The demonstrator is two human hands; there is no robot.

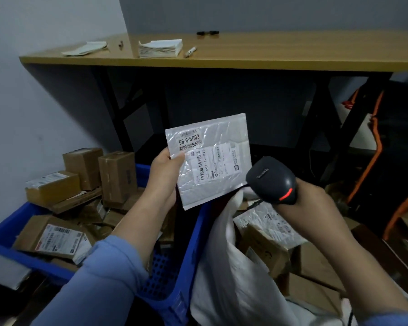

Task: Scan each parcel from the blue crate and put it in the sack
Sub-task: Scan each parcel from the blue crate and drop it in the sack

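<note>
- The left hand (164,176) grips a white padded parcel (211,161) by its left edge, label up, held above the blue crate's (193,234) right wall.
- The right hand (316,201) is closed around a black scanner (272,178), just right of the parcel, its head aimed at the label.
- The white sack (224,262) stands open right of the crate, boxes inside.
- More cardboard parcels (117,176) fill the crate.
</note>
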